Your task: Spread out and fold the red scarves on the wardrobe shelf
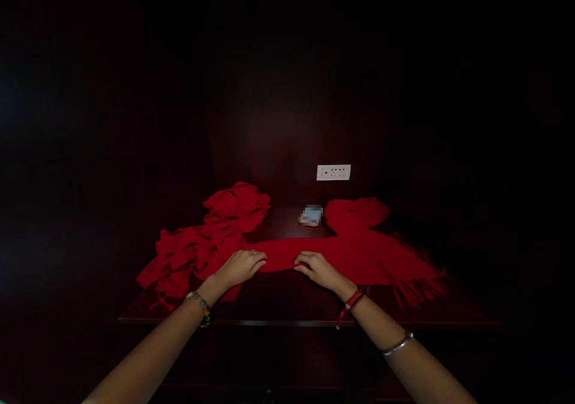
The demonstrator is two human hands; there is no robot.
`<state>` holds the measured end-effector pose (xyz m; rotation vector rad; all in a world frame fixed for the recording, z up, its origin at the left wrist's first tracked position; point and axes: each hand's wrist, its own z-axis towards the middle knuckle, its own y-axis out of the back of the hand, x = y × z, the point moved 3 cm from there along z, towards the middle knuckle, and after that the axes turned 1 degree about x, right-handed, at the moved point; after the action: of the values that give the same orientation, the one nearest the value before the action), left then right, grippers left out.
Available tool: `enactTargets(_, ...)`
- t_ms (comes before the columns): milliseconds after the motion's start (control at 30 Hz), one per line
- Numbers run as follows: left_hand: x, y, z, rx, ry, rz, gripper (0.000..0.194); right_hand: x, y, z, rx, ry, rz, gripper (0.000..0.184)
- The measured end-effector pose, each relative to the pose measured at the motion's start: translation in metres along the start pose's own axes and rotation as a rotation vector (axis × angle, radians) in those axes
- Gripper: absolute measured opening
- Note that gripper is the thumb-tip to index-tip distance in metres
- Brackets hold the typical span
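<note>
A long red scarf (281,253) with fringe at its right end lies across a dark wooden shelf. Its middle part is flat, while the left part is bunched into loose folds. My left hand (244,266) has its fingers and thumb closed on the flat strip, near the folds. A short way to the right, my right hand (317,269) pinches the same strip at its near edge. The stretch of cloth between both hands looks smooth. More red cloth lies heaped at the back left (237,203) and back right (357,212); whether it is all one piece I cannot tell.
A small pale item (311,215), blurred out, lies on the shelf behind the scarf. A white socket panel (333,172) is fixed to the dark back wall. The front edge of the shelf (287,322) runs below my wrists. The surroundings are very dark.
</note>
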<state>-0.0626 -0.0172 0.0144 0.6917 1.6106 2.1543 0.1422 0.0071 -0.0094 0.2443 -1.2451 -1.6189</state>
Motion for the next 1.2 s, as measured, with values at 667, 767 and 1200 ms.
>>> enactTargets(667,0.016,0.024,0.01,0.22,-0.049,-0.147,0.031,0.003,0.014,-0.002,0.099,-0.036,0.14,0.024)
enactTargets(767,0.021,0.029,0.036,0.185,-0.011,-0.187,0.036,-0.016,0.041,0.007,0.153,-0.037,0.144,0.027)
enactTargets(1200,0.043,-0.046,0.209,0.321,0.424,-0.227,0.063,-0.212,0.116,0.096,0.1,-0.405,-0.498,0.033)
